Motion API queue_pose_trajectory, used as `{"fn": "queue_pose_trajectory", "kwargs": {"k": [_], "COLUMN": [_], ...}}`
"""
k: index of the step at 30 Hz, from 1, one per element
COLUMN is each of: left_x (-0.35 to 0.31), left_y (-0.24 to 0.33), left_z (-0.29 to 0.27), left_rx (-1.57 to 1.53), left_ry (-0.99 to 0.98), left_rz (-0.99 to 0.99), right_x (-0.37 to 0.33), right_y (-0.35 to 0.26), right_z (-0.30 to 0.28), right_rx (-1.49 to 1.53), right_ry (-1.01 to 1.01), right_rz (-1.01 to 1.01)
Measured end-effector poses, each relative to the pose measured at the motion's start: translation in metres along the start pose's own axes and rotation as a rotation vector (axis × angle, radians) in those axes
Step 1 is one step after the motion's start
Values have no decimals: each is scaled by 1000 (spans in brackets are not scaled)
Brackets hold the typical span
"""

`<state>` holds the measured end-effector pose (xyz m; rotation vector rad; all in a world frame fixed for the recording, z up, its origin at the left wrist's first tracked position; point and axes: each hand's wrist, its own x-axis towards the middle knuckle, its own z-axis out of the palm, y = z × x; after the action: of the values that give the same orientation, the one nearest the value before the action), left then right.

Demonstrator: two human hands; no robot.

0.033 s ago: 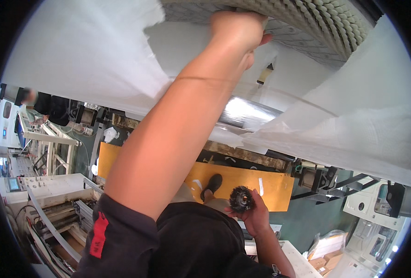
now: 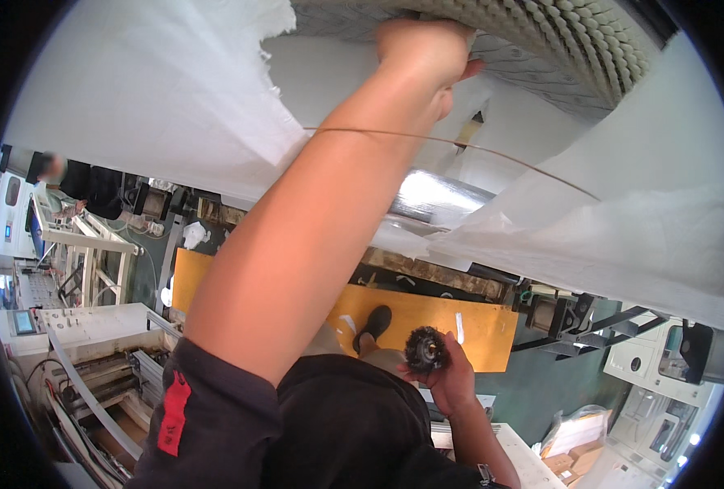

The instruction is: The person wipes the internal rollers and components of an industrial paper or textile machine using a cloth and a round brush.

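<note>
My left arm reaches straight up, and my left hand (image 2: 423, 53) is closed on the lower edge of a white dotted, embossed sheet (image 2: 558, 49) overhead. Plain white sheet material (image 2: 158, 106) hangs to both sides of the arm. A thin taut thread (image 2: 509, 161) runs from beside my forearm toward the right. Behind the arm lies a shiny metal roller (image 2: 435, 200). Low down, my right hand (image 2: 452, 383) holds a dark round bristly spool (image 2: 426, 349) in front of my body. Below it my black shoe (image 2: 376, 322) stands on an orange platform (image 2: 476, 326).
A white machine with a control panel (image 2: 60, 322) and cable trays stands at the lower left. Another person (image 2: 52, 175) is at a white frame on the far left. White cabinets (image 2: 664, 367) and cardboard boxes (image 2: 574, 456) are at the lower right. The floor is green.
</note>
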<state>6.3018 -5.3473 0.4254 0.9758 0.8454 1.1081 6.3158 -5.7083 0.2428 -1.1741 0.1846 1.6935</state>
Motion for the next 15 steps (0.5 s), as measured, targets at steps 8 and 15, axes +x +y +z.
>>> {"fn": "queue_pose_trajectory", "kwargs": {"k": [8, 15], "left_x": [-2, -12], "left_y": [4, -4], "left_z": [-7, -12], "left_rx": [-28, -24], "left_ry": [-7, 42], "left_rz": [-118, -90], "right_x": [-1, -1], "right_y": [-6, -9], "right_z": [0, 6], "right_rx": [-27, -38], "right_ry": [-9, 31], "right_rz": [-15, -24]}}
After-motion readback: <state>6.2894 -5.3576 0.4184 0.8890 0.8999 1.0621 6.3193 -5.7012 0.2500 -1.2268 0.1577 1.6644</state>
